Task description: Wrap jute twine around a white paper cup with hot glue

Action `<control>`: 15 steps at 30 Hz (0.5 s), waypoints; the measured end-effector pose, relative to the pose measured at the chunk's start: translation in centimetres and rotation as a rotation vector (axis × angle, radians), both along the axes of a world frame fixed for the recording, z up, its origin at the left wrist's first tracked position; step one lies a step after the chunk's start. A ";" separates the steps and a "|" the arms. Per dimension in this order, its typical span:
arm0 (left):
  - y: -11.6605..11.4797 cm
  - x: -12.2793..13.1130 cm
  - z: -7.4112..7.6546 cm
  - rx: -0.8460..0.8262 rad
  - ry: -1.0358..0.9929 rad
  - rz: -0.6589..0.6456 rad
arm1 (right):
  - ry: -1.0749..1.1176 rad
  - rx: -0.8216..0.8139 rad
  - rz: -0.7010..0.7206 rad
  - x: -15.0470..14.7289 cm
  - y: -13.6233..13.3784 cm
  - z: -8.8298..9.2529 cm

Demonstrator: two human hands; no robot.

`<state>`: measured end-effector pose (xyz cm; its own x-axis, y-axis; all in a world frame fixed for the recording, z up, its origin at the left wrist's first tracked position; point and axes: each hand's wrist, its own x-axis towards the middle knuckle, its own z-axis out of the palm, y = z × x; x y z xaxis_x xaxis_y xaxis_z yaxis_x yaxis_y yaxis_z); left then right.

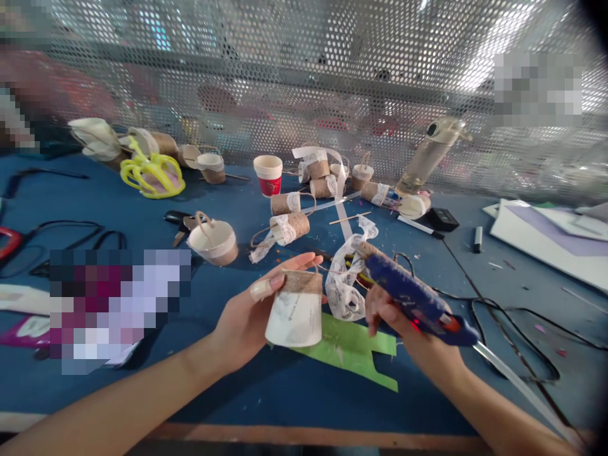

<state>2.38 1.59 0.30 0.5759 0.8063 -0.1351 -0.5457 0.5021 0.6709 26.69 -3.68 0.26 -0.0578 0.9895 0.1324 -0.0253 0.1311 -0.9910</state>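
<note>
A white paper cup [295, 320] with brown twine wound round one end is held in my left hand [254, 310], its fingers and thumb closed on the cup. My right hand [394, 320] grips a blue glue gun [411, 297], whose nozzle points up and left and whose clear glue stick sticks out at the back. Between the two hands lies a bunched strip of white lace [346, 285]. Under the cup and lace is a green piece [344, 351] on the blue tabletop.
Several twine-wrapped cups lie farther back, near a red and white cup [268, 175]. A larger cup [213, 242] and a yellow crown-like item [152, 174] are at left. White sheets [546, 244] and black cables [513, 304] are at right, with a perforated metal screen [285, 82] behind.
</note>
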 end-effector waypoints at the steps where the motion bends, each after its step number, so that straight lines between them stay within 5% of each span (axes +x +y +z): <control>1: 0.0 0.1 0.0 -0.007 0.019 0.013 | -0.077 0.003 0.033 0.0 -0.3 0.2; 8: -0.3 0.4 0.5 0.064 0.130 0.074 | -0.313 0.026 0.016 0.4 -1.3 0.4; 15: -0.2 0.3 0.8 0.049 0.189 0.143 | -0.335 0.157 0.216 0.5 -0.4 1.4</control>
